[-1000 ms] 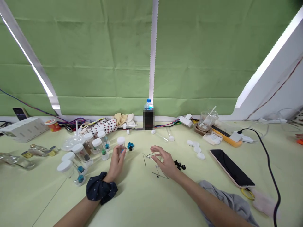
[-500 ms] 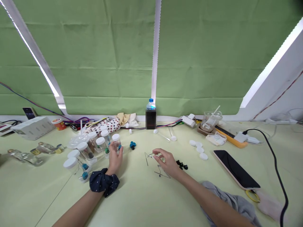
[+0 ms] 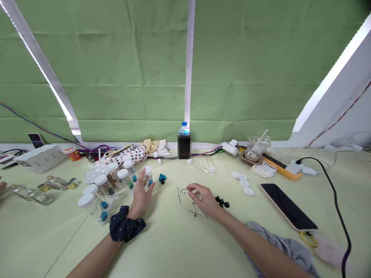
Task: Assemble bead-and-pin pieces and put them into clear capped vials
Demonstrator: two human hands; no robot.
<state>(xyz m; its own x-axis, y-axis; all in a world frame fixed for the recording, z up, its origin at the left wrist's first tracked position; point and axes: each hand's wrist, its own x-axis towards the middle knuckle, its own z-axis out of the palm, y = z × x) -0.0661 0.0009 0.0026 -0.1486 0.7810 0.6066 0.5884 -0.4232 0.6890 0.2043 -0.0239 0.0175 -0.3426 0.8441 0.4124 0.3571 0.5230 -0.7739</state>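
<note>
My left hand (image 3: 141, 193), with a dark scrunchie (image 3: 126, 229) on its wrist, is closed round a small clear vial with a white cap (image 3: 148, 176) that holds a blue bead. The vial stands at the right edge of a cluster of white-capped vials (image 3: 107, 184). Loose blue beads (image 3: 161, 178) lie just right of it. My right hand (image 3: 204, 197) rests on the table with its fingers pinched on a bent thin wire (image 3: 189, 200). Small black beads (image 3: 222, 201) lie right of that hand.
Several loose white caps (image 3: 243, 182) and a black phone (image 3: 288, 211) lie to the right, with a black cable (image 3: 337, 208) beyond. A water bottle (image 3: 183, 144) stands at the back wall. Glass bottles (image 3: 34, 191) and a white box (image 3: 40, 157) sit left. Grey cloth (image 3: 284, 251) lies under my right forearm.
My left hand carried the vial left toward the cluster, then shifted slightly right again. My right hand's fingers have closed from spread to a pinch on the wire.
</note>
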